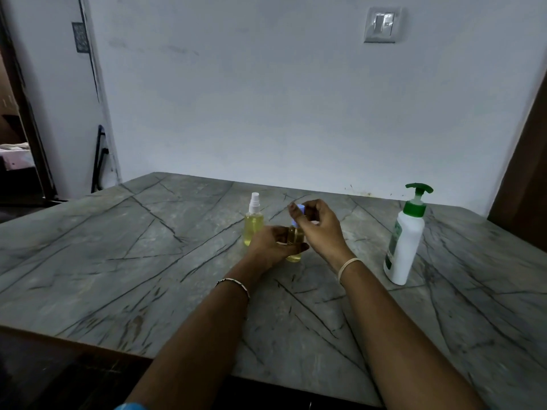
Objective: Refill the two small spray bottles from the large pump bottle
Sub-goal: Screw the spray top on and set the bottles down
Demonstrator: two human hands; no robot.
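Left hand clamps the half-hidden spray bottle; right hand pinches its blue cap.

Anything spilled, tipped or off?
Nothing stands out. The clear white-nozzled spray bottle and white green-pump bottle stand upright on the grey table; no spill. Left hand grips the second yellow-filled bottle, right hand pinches its blue cap.

I count two small spray bottles, a white-topped bottle and a blue-topped bottle — one pump bottle, one table, one wall switch, and two bracelets on my wrists.
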